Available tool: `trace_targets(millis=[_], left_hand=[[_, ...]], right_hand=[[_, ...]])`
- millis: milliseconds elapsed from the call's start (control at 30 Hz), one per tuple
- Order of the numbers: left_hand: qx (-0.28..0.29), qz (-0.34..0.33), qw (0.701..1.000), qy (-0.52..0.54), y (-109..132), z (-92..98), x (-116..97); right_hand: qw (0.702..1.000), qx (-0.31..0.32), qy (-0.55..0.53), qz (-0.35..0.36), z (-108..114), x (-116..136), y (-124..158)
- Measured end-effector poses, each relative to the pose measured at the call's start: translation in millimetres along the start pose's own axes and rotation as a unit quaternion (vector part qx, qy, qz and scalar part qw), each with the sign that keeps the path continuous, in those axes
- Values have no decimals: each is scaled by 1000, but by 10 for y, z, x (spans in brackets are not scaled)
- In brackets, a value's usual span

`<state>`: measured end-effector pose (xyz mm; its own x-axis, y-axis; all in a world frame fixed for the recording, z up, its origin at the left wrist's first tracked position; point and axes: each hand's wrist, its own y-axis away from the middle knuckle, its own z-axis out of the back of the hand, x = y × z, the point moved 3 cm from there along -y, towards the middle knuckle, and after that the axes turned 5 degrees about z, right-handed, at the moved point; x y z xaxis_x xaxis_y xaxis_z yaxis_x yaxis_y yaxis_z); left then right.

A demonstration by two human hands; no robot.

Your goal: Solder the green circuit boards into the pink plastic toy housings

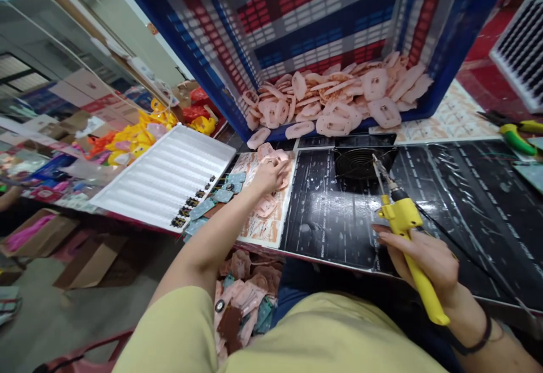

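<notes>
Two hands are in view, well apart. The left hand (270, 175) is lowered over pink parts (265, 206) lying on a patterned sheet (261, 235), its fingers touching them; whether it grips one cannot be told. The right hand (433, 260) is closed around the yellow handle of a soldering gun (402, 217), held above a black mat (326, 209). The tool's tip points up and away from the person, in front of a black fan (360, 163); contact between tip and fan cannot be confirmed. A dark cable (452, 237) trails from the tool toward the right.

Beyond the mat, a blue crate (460, 28) with red, white and blue mesh stands tipped, its opening facing the person. Further pink parts are heaped along its lower side, some at the rim.

To the left of the sheet, green boards (223, 194) lie grouped on the tabletop (452, 117), beside small black components (182, 214) at the edge of a white ridged tray (165, 175). Pliers (518, 140) with green and yellow handles lie at far right. Below the front edge, a mixed pile (246, 296) contains pink pieces and green boards.
</notes>
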<state>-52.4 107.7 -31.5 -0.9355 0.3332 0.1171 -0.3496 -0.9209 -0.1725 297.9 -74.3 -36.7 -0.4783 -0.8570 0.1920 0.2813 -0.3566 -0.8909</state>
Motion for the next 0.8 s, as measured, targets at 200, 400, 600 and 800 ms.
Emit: trace_targets(millis=[200, 400, 600, 800], left_hand=[[-91, 60, 993, 42, 179, 67, 117], [-17, 45, 997, -64, 248, 173, 130], [-35, 112, 989, -93, 119, 297, 197], [-131, 227, 963, 63, 139, 470, 810]], right_hand=[[1000, -3, 8, -2, 2, 0, 25], [1000, 7, -3, 1, 4, 9, 10], [1000, 6, 12, 0, 0, -4, 27], [1000, 4, 16, -6, -16, -9, 28]])
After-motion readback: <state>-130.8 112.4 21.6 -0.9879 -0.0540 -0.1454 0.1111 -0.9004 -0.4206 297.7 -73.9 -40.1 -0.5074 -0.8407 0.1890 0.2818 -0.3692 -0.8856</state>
